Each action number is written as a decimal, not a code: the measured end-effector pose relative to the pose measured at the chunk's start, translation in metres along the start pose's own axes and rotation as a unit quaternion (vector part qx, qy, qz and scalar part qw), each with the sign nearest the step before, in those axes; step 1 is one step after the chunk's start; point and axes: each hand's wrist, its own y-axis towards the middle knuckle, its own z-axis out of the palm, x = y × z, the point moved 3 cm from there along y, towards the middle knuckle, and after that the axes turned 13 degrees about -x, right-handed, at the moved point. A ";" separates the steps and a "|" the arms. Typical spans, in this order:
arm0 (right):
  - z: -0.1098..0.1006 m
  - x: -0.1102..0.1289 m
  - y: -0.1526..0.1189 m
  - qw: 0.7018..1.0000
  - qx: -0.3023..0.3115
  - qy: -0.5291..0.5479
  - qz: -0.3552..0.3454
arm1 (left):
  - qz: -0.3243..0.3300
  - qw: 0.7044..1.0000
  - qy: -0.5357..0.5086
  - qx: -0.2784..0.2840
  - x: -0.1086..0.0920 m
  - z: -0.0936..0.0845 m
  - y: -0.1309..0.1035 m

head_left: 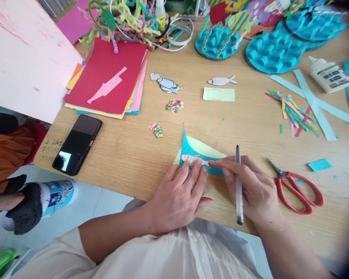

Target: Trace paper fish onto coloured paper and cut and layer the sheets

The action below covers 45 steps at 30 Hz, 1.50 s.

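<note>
Fish-shaped white paper cutout [192, 158] lies on curved-edged blue paper [185, 148]; I see the left hand [179, 193] pressing it, fingers slightly spread, the right hand [251, 190] pinching a grey pen [238, 190]. Farther off, I can't read the printed label [335, 77] on the white plastic bottle [317, 69].

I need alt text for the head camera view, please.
The left hand presses a paper fish onto blue paper on a wooden table, while the right hand, holding a pen, points at its tail. Red-handled scissors lie to the right; a phone and stacked colored paper lie to the left.
</note>
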 end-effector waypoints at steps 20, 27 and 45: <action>0.001 -0.001 0.000 1.000 0.003 0.002 0.004 | -0.007 1.000 -0.001 -0.004 0.000 0.001 0.001; 0.001 -0.002 -0.002 1.000 0.001 0.004 0.007 | -0.009 1.000 0.000 -0.016 0.000 0.001 0.001; 0.001 0.000 0.000 1.000 -0.002 -0.001 0.007 | -0.007 1.000 0.000 -0.001 0.000 0.001 0.002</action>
